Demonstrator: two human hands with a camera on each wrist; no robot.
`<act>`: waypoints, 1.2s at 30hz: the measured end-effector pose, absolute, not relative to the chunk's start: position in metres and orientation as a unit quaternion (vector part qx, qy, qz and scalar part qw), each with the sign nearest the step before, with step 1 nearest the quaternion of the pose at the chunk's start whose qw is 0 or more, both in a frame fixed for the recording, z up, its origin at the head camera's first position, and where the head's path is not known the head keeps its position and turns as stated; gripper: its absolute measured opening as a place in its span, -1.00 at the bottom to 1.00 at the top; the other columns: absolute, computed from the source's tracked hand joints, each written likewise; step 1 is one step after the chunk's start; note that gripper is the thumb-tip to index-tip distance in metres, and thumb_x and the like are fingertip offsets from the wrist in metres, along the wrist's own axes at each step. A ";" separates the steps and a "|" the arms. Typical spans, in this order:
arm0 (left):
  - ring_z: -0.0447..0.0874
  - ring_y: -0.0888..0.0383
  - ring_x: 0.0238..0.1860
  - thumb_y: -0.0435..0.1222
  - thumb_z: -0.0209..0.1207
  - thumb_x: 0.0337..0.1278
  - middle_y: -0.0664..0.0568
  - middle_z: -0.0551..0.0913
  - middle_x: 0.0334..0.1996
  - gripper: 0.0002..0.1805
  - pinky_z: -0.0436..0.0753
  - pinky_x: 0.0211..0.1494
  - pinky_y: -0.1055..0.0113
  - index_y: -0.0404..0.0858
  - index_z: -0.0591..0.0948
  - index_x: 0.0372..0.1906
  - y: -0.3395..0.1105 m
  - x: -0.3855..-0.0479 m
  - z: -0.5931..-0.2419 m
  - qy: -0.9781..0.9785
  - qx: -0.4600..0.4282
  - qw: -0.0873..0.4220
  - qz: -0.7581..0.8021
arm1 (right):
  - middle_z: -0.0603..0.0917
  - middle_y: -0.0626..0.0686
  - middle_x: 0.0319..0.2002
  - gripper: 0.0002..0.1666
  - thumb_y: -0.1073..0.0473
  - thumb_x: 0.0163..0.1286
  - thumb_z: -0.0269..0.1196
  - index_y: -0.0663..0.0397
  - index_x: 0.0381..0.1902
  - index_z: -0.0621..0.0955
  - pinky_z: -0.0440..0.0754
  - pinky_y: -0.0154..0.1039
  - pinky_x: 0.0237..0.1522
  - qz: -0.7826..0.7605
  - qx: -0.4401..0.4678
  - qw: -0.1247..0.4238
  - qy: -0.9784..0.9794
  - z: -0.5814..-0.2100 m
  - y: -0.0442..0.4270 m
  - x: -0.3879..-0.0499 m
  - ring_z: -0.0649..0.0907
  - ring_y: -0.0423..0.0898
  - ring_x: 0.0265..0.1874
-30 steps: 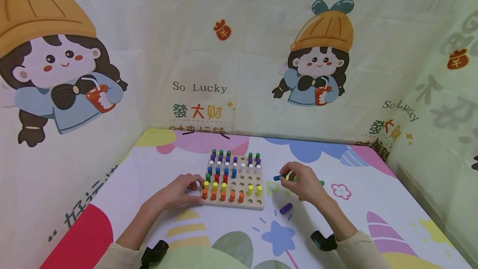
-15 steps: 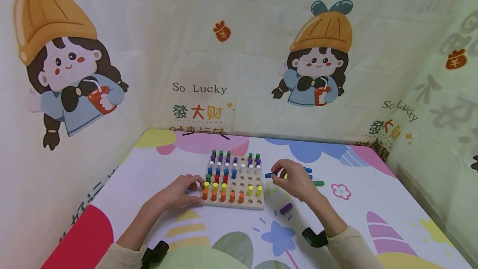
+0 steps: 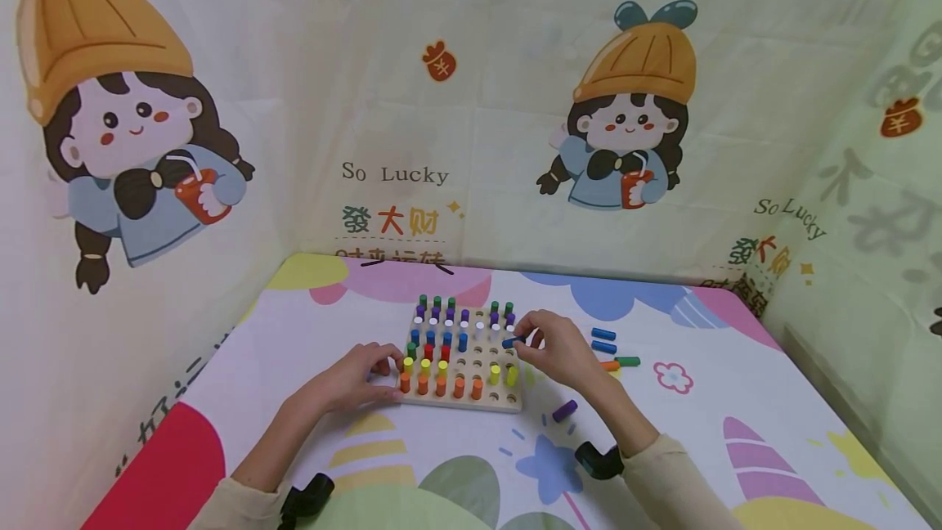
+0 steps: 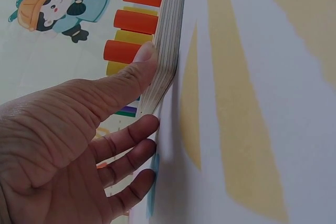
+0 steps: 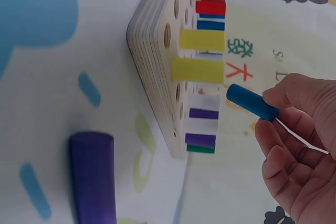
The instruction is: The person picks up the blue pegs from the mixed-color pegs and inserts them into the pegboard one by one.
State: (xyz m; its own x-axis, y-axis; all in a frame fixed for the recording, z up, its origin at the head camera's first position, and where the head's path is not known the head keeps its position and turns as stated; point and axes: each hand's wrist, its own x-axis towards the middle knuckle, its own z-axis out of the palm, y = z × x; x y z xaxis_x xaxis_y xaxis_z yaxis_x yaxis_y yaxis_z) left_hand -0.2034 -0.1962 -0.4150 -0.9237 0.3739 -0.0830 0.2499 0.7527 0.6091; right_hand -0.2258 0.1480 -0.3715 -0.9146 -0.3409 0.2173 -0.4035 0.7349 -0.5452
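Note:
A wooden pegboard (image 3: pixel 471 405) stands on the printed tablecloth, with rows of coloured pegs upright in its holes. My left hand (image 3: pixel 353 379) rests against the board's left side; in the left wrist view the thumb lies on its corner beside an orange peg (image 4: pixel 123 51), the other fingers loosely bent. Thumb and fingertips of my right hand (image 3: pixel 559 350) pinch a blue peg (image 5: pixel 252 102). That peg is tilted over the board's right side, near the hole column right of the blue row, apart from the yellow pegs (image 5: pixel 198 71) in the right wrist view.
A purple peg (image 3: pixel 565 410) lies on the cloth right of the board. Farther right lie two blue pegs (image 3: pixel 603 340), a green peg (image 3: pixel 627 361) and an orange peg (image 3: pixel 609 366). Printed cloth walls (image 3: pixel 500 145) enclose the table.
My right hand has moved left with the blue peg, from the loose pegs to over the board's right edge. The loose pegs behind it have come into view. The left hand stays put.

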 end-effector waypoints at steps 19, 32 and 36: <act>0.44 0.08 -0.09 -0.15 0.51 0.07 0.08 0.54 -0.20 -0.58 0.53 0.04 0.10 -0.03 0.57 -0.02 -0.195 -0.201 -0.415 0.929 0.165 0.104 0.315 | 0.64 -0.12 -0.34 -0.85 0.23 0.28 0.47 -0.01 -0.24 0.68 0.59 -0.36 -0.42 0.310 0.208 0.022 -0.927 -0.380 0.121 -0.232 0.57 -0.16 -0.37; 0.44 0.08 -0.10 -0.15 0.51 0.06 0.07 0.54 -0.21 -0.57 0.53 0.02 0.13 -0.05 0.57 -0.01 -0.195 -0.200 -0.413 0.927 0.173 0.102 0.318 | 0.62 -0.10 -0.34 -0.86 0.20 0.32 0.45 0.02 -0.22 0.68 0.60 -0.35 -0.39 0.293 0.207 0.004 -0.933 -0.386 0.109 -0.241 0.56 -0.15 -0.37; 0.44 0.08 -0.11 -0.15 0.51 0.06 0.08 0.54 -0.21 -0.57 0.53 0.01 0.13 -0.05 0.57 -0.02 -0.195 -0.202 -0.414 0.927 0.177 0.099 0.315 | 0.62 -0.10 -0.34 -0.86 0.19 0.33 0.44 0.02 -0.20 0.68 0.60 -0.32 -0.37 0.290 0.203 -0.012 -0.935 -0.386 0.107 -0.244 0.56 -0.13 -0.36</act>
State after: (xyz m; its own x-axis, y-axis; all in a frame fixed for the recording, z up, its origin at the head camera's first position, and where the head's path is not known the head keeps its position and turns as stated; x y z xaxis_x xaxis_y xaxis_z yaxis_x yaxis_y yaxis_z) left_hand -0.2018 -0.1951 -0.4136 -0.9181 0.3898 -0.0718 0.2657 0.7397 0.6183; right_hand -0.2438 0.1067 -0.3861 -0.9175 -0.3862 0.0951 -0.3721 0.7493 -0.5478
